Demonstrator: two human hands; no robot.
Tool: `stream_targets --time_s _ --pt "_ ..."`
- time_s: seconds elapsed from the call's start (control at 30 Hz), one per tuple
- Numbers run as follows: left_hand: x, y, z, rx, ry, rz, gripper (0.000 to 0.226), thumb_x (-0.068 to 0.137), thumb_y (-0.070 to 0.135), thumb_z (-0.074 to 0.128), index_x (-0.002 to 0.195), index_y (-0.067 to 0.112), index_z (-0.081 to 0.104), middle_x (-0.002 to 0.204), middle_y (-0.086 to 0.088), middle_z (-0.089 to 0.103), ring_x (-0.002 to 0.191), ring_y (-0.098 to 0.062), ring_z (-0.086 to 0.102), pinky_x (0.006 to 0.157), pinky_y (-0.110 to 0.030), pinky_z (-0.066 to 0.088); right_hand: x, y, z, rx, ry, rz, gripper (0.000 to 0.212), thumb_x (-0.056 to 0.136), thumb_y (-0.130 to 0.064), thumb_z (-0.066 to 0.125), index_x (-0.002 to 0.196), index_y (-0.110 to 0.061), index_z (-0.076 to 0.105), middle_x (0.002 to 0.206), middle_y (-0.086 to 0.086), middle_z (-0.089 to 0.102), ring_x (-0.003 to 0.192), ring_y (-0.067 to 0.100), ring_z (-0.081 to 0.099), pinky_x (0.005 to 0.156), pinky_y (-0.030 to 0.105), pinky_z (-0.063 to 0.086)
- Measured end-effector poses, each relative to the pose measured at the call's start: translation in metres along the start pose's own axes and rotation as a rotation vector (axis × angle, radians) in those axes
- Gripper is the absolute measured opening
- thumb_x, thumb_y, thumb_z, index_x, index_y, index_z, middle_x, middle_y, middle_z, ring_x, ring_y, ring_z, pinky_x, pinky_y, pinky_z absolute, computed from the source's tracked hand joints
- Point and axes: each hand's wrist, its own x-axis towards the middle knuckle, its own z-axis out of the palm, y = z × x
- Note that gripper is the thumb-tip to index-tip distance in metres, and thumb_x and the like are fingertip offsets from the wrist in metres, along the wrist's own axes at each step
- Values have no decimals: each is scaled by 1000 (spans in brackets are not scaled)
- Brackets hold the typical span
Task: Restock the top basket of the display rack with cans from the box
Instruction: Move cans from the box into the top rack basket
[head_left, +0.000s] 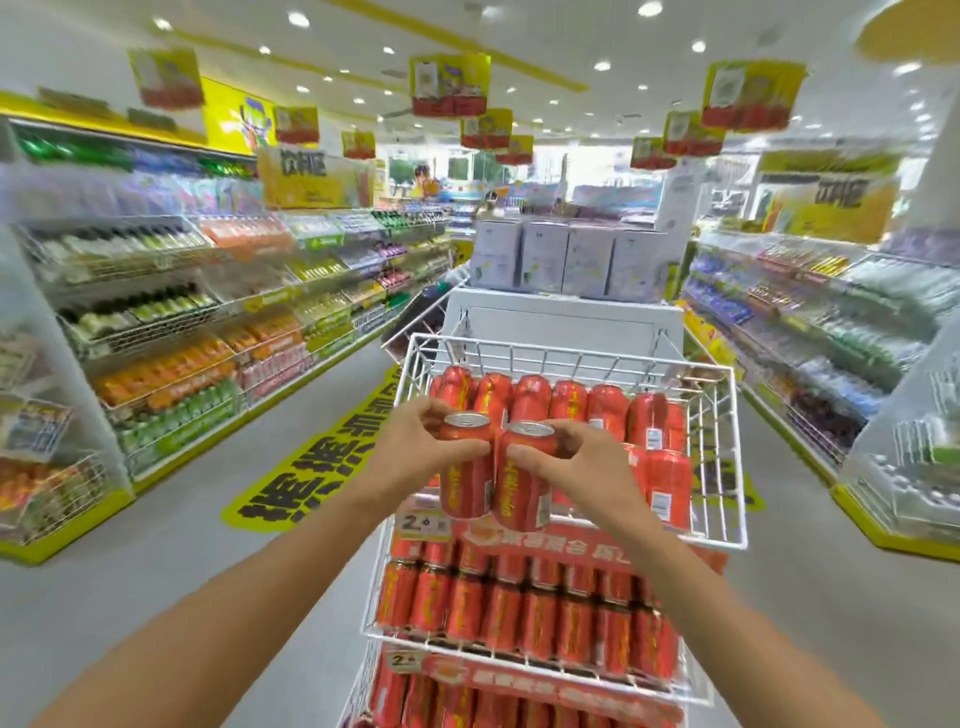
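Each of my hands holds one upright red can over the front left of the white wire top basket (719, 457). My left hand (415, 441) grips the left can (466, 478) near its top. My right hand (582, 462) grips the right can (522, 486), and the two cans touch side by side. Inside the basket a row of red cans (571, 402) stands along the back, with a few more cans (667, 486) at the right. The box is out of view.
Lower baskets (519, 608) of the same rack are packed with red cans. Behind the rack stands a white display with pale cartons (566, 254). Stocked shelves (171, 332) line the aisle on the left and more shelves (841, 343) on the right.
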Motion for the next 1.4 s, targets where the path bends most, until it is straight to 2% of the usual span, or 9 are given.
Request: stream_targets --time_s 0.17,0.37,0.5,0.6,0.77,0.93,1.13,1.3,1.4 --pt "68 14 6 5 123 -20 44 62 14 97 97 5 70 74 0 70 57 5 63 54 -12 48 88 -2 7 -67 5 -42 42 72 -56 87 87 -17 79 79 -7 79 82 11 76 81 41 60" --pt "143 4 -3 11 160 -22 27 62 14 95 80 11 76 71 -1 73 56 -1 65 57 -22 52 170 8 41 -100 58 7 65 64 -75 76 78 -12 77 68 -2 75 74 16 75 72 40 58" --pt "174 -14 -2 44 171 -44 26 65 15 94 81 5 77 69 -2 72 51 2 63 50 -18 52 200 16 55 -207 62 62 59 68 -71 80 58 -14 66 46 -12 59 48 -4 55 55 25 47" --pt "182 -35 0 97 129 -21 31 60 27 95 84 15 81 75 4 78 70 -8 73 67 -30 61 208 30 67 -287 76 96 66 58 -84 71 64 -18 69 59 -9 68 70 11 71 68 34 56" --pt "192 -54 1 153 88 -67 27 67 38 91 79 17 79 73 2 77 66 -10 71 63 -30 58 209 43 72 -304 116 137 66 72 -78 73 54 -16 57 59 -1 63 70 24 64 66 38 47" --pt "201 -64 13 265 70 -101 37 75 50 82 69 16 69 74 -4 74 72 -19 70 63 -33 54 211 48 77 -382 142 141 64 73 -85 65 69 -21 68 89 4 78 94 27 71 74 33 46" --pt "202 -77 15 255 77 -144 58 71 68 71 88 12 71 82 -4 75 80 -20 71 76 -43 60 208 57 82 -390 172 108 72 70 -89 62 70 -18 73 71 -3 74 78 19 70 68 32 47" --pt "201 -77 16 255 49 -135 65 61 74 66 90 16 73 83 -1 75 80 -18 72 74 -42 62 209 61 80 -375 175 114 72 67 -91 59 63 -20 68 70 -3 72 82 22 70 74 35 51" --pt "199 -75 25 270 36 -107 53 70 64 66 89 15 72 80 -1 75 78 -19 72 72 -41 61 210 63 76 -400 190 119 74 66 -93 59 60 -19 61 68 0 70 82 28 69 78 41 54"
